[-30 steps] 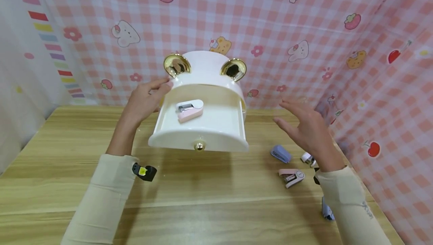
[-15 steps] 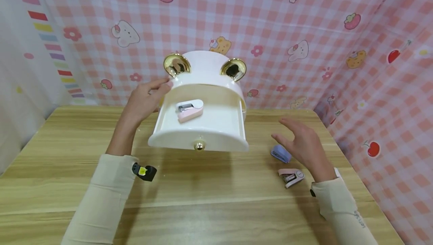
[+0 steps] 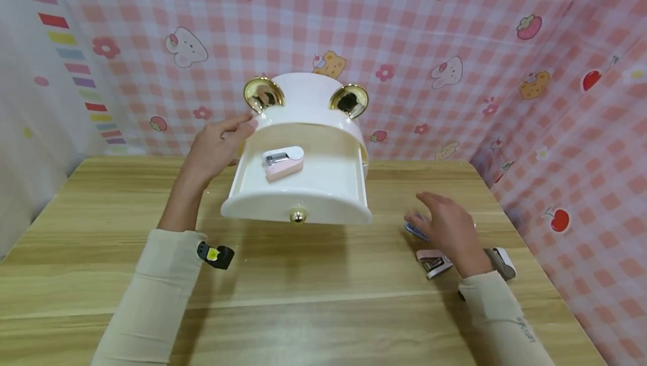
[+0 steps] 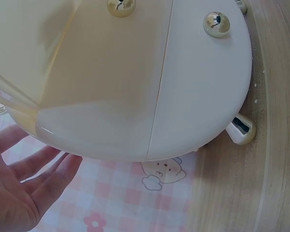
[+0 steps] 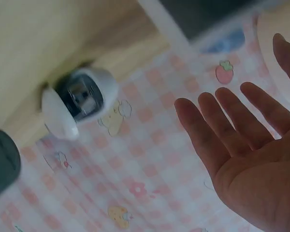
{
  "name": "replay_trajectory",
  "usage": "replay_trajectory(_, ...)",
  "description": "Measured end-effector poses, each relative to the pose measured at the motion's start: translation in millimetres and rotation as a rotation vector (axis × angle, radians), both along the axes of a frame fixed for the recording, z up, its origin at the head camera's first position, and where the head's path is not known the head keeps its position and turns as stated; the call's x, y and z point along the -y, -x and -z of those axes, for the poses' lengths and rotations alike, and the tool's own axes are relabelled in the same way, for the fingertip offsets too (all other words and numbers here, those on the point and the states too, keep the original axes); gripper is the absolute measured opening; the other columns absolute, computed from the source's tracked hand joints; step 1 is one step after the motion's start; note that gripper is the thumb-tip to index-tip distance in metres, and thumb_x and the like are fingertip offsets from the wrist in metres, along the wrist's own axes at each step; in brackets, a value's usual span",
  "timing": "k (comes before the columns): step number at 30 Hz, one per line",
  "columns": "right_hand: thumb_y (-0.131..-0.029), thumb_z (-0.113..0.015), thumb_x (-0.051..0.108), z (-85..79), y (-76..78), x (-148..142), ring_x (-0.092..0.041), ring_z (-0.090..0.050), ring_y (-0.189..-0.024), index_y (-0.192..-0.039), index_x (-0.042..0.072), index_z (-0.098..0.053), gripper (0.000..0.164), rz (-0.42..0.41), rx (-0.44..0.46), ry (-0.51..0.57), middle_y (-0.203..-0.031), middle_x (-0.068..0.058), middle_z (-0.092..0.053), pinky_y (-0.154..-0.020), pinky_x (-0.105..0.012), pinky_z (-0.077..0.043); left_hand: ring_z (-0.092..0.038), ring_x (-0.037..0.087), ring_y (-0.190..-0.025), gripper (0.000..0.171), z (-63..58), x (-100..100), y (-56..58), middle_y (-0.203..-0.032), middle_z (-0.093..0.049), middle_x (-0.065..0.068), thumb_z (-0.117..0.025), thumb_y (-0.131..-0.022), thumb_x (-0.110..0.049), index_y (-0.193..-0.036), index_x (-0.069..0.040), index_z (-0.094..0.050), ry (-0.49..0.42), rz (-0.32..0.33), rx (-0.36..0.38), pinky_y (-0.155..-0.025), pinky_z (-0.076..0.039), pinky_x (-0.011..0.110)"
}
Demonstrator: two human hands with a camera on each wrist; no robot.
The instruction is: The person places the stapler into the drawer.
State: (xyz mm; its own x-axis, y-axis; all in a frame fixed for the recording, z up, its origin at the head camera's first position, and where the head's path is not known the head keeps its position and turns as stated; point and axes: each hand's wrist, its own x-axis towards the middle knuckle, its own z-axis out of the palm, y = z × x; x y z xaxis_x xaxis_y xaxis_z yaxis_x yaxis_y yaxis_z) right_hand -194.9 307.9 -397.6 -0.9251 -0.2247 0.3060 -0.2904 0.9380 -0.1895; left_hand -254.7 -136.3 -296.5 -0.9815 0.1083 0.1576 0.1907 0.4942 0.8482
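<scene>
A white cabinet (image 3: 308,91) with two round gold ears stands near the back, its drawer (image 3: 333,181) pulled out. Inside the drawer lies a pink-and-white mini stapler (image 3: 284,163). My left hand (image 3: 212,150) rests at the cabinet's left side; in the left wrist view its fingers (image 4: 50,179) stretch along the wall. My right hand (image 3: 450,234) hovers, fingers extended, low over a blue stapler (image 3: 416,229), partly hiding it. Another pink-and-white stapler (image 3: 433,264) lies by the right wrist. In the right wrist view the palm shows nothing in it, and a white stapler (image 5: 79,101) appears.
A gold knob (image 3: 298,216) sits on the drawer front. The wooden table (image 3: 303,310) meets a pink checked cloth (image 3: 404,29) at the back and right. A dark rounded shape (image 5: 2,164) enters the right wrist view at its left edge.
My right hand has come down and slightly left over the staplers, covering more of the blue one. The left hand and the stapler in the drawer have stayed in place.
</scene>
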Motion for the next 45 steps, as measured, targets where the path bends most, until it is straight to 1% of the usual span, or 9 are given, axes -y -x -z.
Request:
replay_trajectory(6, -0.091, -0.078, 0.034, 7.7, -0.5, 1, -0.046, -0.060, -0.117, -0.131, -0.003, -0.064, 0.057, 0.022, 0.035, -0.012, -0.132, -0.025, -0.062, -0.091, -0.062, -0.053, -0.054, 0.033, -0.128, 0.069, 0.4, 0, -0.3, -0.154, -0.046, 0.011, -0.049, -0.099, -0.063, -0.152, -0.018, -0.050, 0.010, -0.004, -0.010, -0.084, -0.062, 0.044)
replay_trajectory(10, -0.090, -0.079, 0.033, 14.0, 0.5, 0, -0.047, -0.060, -0.115, -0.130, -0.005, -0.064, 0.058, 0.024, 0.025, -0.011, -0.130, -0.026, -0.063, -0.092, -0.062, -0.052, -0.054, 0.033, -0.129, 0.070, 1.0, 0, -0.3, -0.155, -0.045, 0.011, -0.049, -0.100, -0.062, -0.152, -0.017, -0.049, 0.009, -0.001, -0.013, -0.085, -0.062, 0.045)
replay_trajectory(14, -0.089, -0.080, 0.034, 20.5, 0.8, 2, -0.046, -0.064, -0.109, -0.128, -0.005, -0.065, 0.057, 0.036, 0.001, -0.008, -0.128, -0.025, -0.064, -0.086, -0.061, -0.055, -0.053, 0.033, -0.130, 0.070, 1.3, 1, -1.1, -0.156, -0.044, 0.010, -0.048, -0.100, -0.063, -0.153, -0.017, -0.049, 0.005, 0.000, -0.015, -0.086, -0.061, 0.048)
replay_trajectory(17, -0.088, -0.081, 0.035, 25.3, -0.1, 5, -0.044, -0.067, -0.102, -0.126, -0.005, -0.066, 0.057, 0.055, 0.008, -0.006, -0.124, -0.023, -0.067, -0.078, -0.059, -0.057, -0.052, 0.032, -0.130, 0.069, 1.1, 1, -1.9, -0.156, -0.044, 0.009, -0.048, -0.100, -0.063, -0.152, -0.018, -0.049, 0.001, 0.000, -0.015, -0.087, -0.060, 0.049)
replay_trajectory(23, -0.088, -0.081, 0.034, 32.2, -1.1, 8, -0.040, -0.069, -0.093, -0.123, -0.003, -0.069, 0.052, 0.077, 0.002, -0.014, -0.116, -0.020, -0.071, -0.071, -0.057, -0.058, -0.053, 0.032, -0.129, 0.069, 0.5, 0, -1.8, -0.156, -0.045, 0.009, -0.048, -0.100, -0.063, -0.152, -0.019, -0.049, 0.000, 0.003, -0.017, -0.085, -0.062, 0.044)
replay_trajectory(29, -0.087, -0.083, 0.024, 32.5, -0.1, 8, -0.036, -0.069, -0.077, -0.106, 0.003, -0.073, 0.030, 0.080, -0.045, -0.029, -0.098, -0.016, -0.074, -0.056, -0.053, -0.055, -0.053, 0.032, -0.130, 0.069, 1.1, 1, -1.5, -0.156, -0.044, 0.008, -0.048, -0.100, -0.063, -0.153, -0.019, -0.049, -0.004, 0.005, -0.023, -0.086, -0.061, 0.048)
replay_trajectory(31, -0.087, -0.083, 0.022, 31.9, 0.1, 7, -0.036, -0.068, -0.073, -0.104, 0.004, -0.072, 0.026, 0.082, -0.049, -0.031, -0.093, -0.015, -0.073, -0.052, -0.052, -0.053, -0.052, 0.031, -0.131, 0.069, 1.1, 1, -1.4, -0.156, -0.045, 0.007, -0.048, -0.100, -0.063, -0.152, -0.019, -0.049, -0.007, 0.007, -0.024, -0.086, -0.061, 0.048)
replay_trajectory(36, -0.088, -0.082, 0.020, 31.2, -0.3, 7, -0.039, -0.069, -0.075, -0.110, 0.003, -0.072, 0.030, 0.084, -0.035, -0.037, -0.093, -0.017, -0.074, -0.053, -0.054, -0.054, -0.051, 0.030, -0.133, 0.069, 0.8, 1, -1.7, -0.156, -0.044, 0.007, -0.049, -0.100, -0.063, -0.152, -0.019, -0.049, -0.011, 0.007, -0.020, -0.087, -0.060, 0.049)
replay_trajectory(45, -0.089, -0.080, 0.020, 28.8, -0.8, 6, -0.040, -0.069, -0.077, -0.110, 0.002, -0.072, 0.029, 0.086, -0.015, -0.041, -0.093, -0.018, -0.073, -0.054, -0.054, -0.054, -0.051, 0.031, -0.132, 0.069, 1.6, 1, -1.6, -0.155, -0.044, 0.008, -0.049, -0.100, -0.062, -0.153, -0.018, -0.049, -0.006, 0.006, -0.021, -0.087, -0.061, 0.049)
